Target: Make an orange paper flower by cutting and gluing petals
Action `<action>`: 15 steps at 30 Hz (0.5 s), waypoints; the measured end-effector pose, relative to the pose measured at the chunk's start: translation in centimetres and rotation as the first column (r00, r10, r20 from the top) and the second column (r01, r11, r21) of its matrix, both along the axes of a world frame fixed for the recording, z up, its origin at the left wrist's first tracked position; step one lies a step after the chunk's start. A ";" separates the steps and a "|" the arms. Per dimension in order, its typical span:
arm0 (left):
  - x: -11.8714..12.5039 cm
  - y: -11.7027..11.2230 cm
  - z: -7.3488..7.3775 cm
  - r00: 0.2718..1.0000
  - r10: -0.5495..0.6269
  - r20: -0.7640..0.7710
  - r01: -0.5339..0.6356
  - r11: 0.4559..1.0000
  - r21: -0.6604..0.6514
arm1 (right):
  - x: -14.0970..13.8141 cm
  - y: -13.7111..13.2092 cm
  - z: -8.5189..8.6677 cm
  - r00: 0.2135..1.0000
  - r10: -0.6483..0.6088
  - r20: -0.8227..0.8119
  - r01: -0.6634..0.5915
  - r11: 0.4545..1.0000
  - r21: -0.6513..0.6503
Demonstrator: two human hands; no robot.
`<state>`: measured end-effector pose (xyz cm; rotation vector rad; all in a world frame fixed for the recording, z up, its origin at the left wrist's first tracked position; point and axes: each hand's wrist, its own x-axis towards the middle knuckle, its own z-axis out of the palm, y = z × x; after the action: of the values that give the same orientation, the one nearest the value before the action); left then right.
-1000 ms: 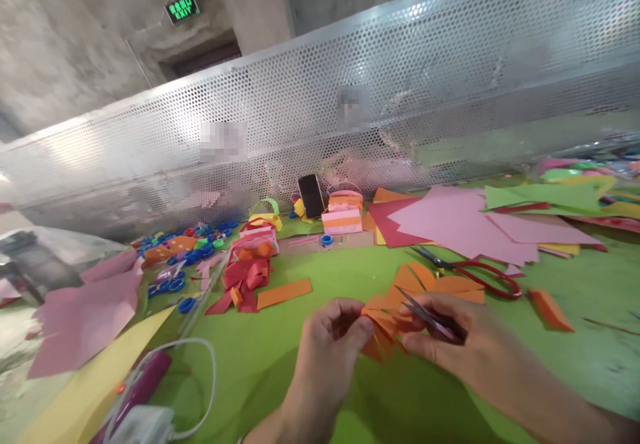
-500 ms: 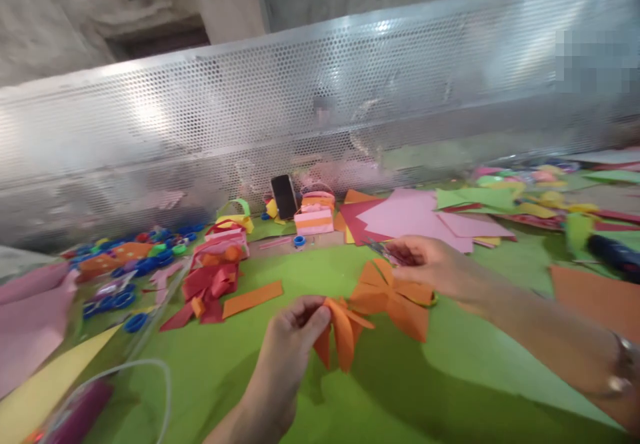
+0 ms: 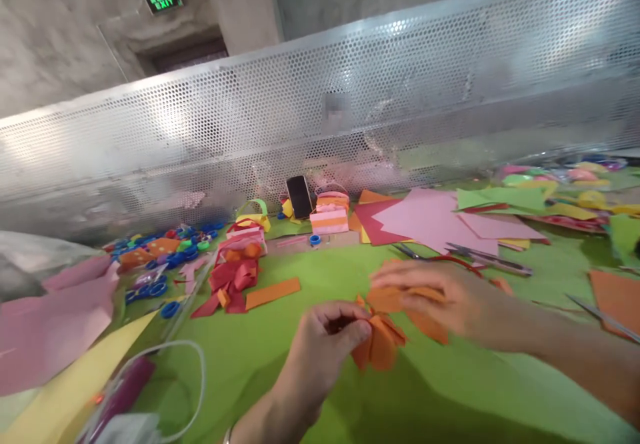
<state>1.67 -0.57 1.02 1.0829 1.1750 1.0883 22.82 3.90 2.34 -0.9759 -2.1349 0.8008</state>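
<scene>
My left hand (image 3: 333,344) pinches a folded orange flower (image 3: 380,344) between thumb and fingertips, its petals hanging down above the green table. Close by on the right, my right hand (image 3: 445,297) closes on a second, flatter orange flower (image 3: 430,326), fingers behind the petals and thumb in front. The two flowers are near each other and overlap in view; whether they touch I cannot tell. Just beyond my right hand lie red-handled scissors (image 3: 453,257), partly hidden by it.
An orange strip (image 3: 273,293) and red paper pieces (image 3: 235,277) lie left of my hands. A phone (image 3: 299,197) leans at the back beside a pink-and-orange box (image 3: 329,219). Pink sheets (image 3: 420,221) lie behind. A purple glue gun (image 3: 125,391) with a white cord sits front left.
My left hand has brought its flower closer to the other one. My right hand, earlier near the scissors, now grips the flatter flower, and the scissors lie behind it. The view has shifted.
</scene>
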 end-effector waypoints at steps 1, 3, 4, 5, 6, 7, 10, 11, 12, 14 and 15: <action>0.0 -0.1 0.1 0.999 -0.004 -0.043 0.007 0.998 0.055 | -1.0 -0.5 -0.2 0.999 0.036 -0.020 -0.037 0.999 -0.014; -0.1 -0.2 0.3 0.982 0.023 -0.186 0.019 0.975 0.221 | -2.2 -1.2 -0.8 0.996 0.065 -0.058 -0.067 0.997 -0.034; -0.2 -0.3 0.3 0.960 0.059 -0.275 0.035 0.946 0.323 | -2.4 -1.4 -1.1 0.995 0.063 -0.076 -0.066 0.997 -0.039; -0.3 -0.3 0.3 0.927 0.108 -0.360 0.061 0.902 0.427 | -2.5 -1.5 -1.4 0.994 0.057 -0.093 -0.061 0.997 -0.044; -0.4 -0.4 0.2 0.887 0.165 -0.432 0.098 0.846 0.524 | -2.5 -1.6 -1.7 0.993 0.048 -0.110 -0.053 0.998 -0.038; -0.4 -0.5 0.2 0.843 0.225 -0.489 0.145 0.780 0.609 | -2.4 -1.7 -2.0 0.991 0.040 -0.126 -0.041 0.999 -0.008; -0.6 -0.8 0.4 0.716 0.390 -0.579 0.299 0.578 0.759 | -2.0 -1.7 -2.5 0.991 0.007 -0.136 0.028 0.966 0.257; -0.6 -0.9 0.4 0.682 0.427 -0.594 0.342 0.531 0.775 | -1.9 -1.7 -2.6 0.993 -0.012 -0.120 0.058 0.919 0.390; -0.6 -1.0 0.5 0.656 0.451 -0.604 0.378 0.497 0.781 | -1.8 -1.8 -2.6 0.994 -0.035 -0.104 0.084 0.852 0.518; -0.5 -1.1 0.6 0.623 0.474 -0.623 0.426 0.463 0.778 | -1.6 -2.0 -2.4 0.994 -0.081 -0.079 0.113 0.718 0.687; -0.5 -1.1 0.6 0.615 0.478 -0.628 0.437 0.456 0.775 | -1.6 -2.1 -2.3 0.992 -0.098 -0.075 0.122 0.669 0.733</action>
<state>1.20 -1.72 1.65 2.6946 1.2338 1.3163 21.26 1.81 0.04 -0.6201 -2.0504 -0.1535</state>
